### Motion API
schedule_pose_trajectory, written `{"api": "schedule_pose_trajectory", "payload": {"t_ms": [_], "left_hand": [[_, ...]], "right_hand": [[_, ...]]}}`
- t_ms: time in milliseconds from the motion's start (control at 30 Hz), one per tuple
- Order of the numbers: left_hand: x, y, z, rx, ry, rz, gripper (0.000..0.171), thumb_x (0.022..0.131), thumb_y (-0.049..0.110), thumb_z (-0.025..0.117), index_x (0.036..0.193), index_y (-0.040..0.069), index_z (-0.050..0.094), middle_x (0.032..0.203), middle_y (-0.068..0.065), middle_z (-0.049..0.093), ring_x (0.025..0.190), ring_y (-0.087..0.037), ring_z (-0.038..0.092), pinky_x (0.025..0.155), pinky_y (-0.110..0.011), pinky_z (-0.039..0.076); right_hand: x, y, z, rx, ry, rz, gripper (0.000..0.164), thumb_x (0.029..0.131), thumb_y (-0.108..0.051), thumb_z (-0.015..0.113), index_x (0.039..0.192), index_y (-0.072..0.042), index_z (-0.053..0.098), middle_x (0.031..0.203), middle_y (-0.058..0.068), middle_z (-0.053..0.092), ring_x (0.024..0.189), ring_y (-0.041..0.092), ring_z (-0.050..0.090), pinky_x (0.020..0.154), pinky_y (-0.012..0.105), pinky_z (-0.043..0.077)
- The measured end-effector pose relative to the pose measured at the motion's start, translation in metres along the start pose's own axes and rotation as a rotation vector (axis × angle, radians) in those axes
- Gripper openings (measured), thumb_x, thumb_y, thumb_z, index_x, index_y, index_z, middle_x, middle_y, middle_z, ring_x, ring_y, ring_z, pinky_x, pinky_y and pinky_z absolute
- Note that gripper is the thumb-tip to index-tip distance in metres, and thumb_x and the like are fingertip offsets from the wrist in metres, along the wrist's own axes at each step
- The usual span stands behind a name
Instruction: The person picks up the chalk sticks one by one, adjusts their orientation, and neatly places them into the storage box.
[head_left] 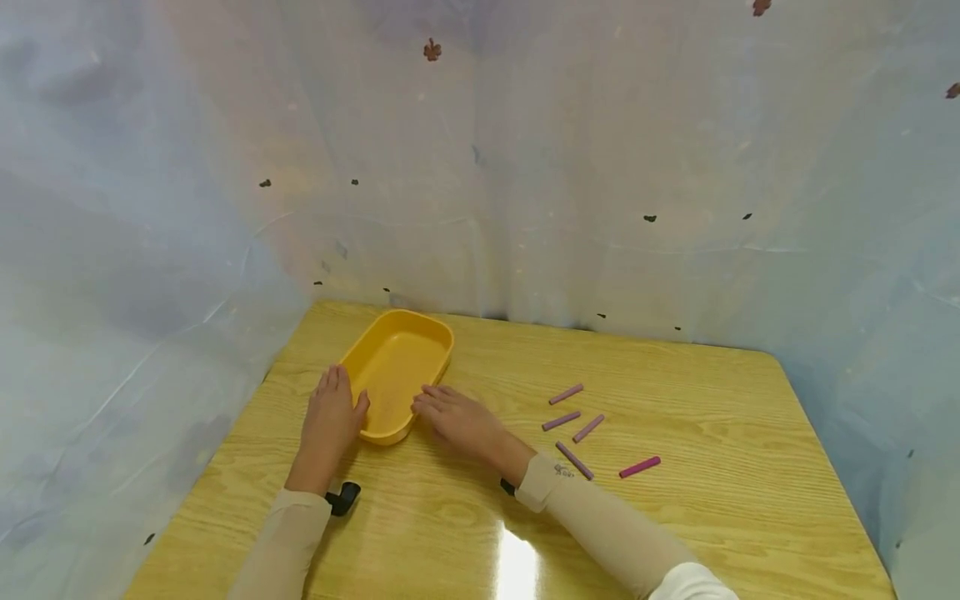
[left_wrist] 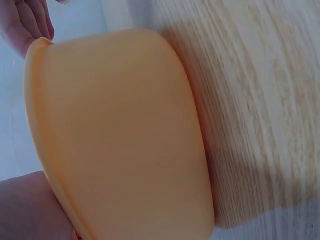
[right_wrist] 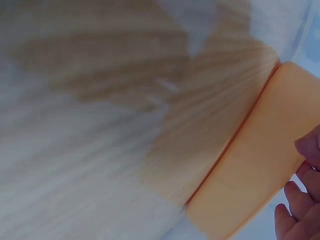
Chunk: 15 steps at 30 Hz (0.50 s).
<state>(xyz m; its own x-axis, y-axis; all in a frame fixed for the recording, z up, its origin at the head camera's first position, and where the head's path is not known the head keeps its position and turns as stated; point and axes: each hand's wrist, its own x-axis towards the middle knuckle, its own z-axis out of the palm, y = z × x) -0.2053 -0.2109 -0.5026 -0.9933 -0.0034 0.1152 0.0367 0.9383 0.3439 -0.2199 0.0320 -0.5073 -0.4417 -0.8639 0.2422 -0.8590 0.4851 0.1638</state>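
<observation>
A yellow rectangular tray [head_left: 397,367] with rounded corners sits on the table's left side, its inside bare. My left hand [head_left: 327,417] holds its left rim, with the thumb over the near-left edge. Across from it, my right hand [head_left: 457,421] grips the right rim; in the right wrist view the thumb [right_wrist: 310,145] lies against the outer wall [right_wrist: 255,155] and the other fingers reach over the rim. The left wrist view is filled by the tray's near wall [left_wrist: 125,135], with part of the left hand [left_wrist: 32,207] at the lower left.
Several short purple sticks [head_left: 561,421] lie scattered right of the tray, and a brighter magenta stick [head_left: 640,467] lies further right. The wood-grain table [head_left: 712,400] meets a pale hanging sheet [head_left: 540,167] at the back and sides.
</observation>
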Motion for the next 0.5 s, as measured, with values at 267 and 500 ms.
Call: {"api": "schedule_pose_trajectory", "payload": {"t_ms": [267, 500], "left_hand": [[0.002, 0.002, 0.001, 0.034, 0.008, 0.019, 0.064, 0.096, 0.022, 0.048, 0.138, -0.019, 0.023, 0.141, -0.038, 0.024, 0.130, -0.049, 0.022, 0.104, -0.059, 0.020], [0.005, 0.004, 0.003, 0.037, 0.011, 0.020, 0.063, 0.096, 0.023, 0.048, 0.139, -0.017, 0.024, 0.141, -0.035, 0.027, 0.130, -0.047, 0.023, 0.105, -0.057, 0.019]], "right_hand": [[-0.007, -0.014, 0.004, 0.084, 0.047, 0.044, 0.045, 0.092, -0.016, 0.056, 0.135, -0.007, 0.047, 0.137, 0.008, 0.048, 0.133, 0.022, 0.034, 0.109, 0.035, 0.025], [-0.012, -0.027, 0.005, 0.091, 0.073, 0.070, 0.046, 0.090, -0.019, 0.056, 0.135, -0.008, 0.047, 0.136, 0.006, 0.048, 0.132, 0.022, 0.034, 0.109, 0.036, 0.024]]}}
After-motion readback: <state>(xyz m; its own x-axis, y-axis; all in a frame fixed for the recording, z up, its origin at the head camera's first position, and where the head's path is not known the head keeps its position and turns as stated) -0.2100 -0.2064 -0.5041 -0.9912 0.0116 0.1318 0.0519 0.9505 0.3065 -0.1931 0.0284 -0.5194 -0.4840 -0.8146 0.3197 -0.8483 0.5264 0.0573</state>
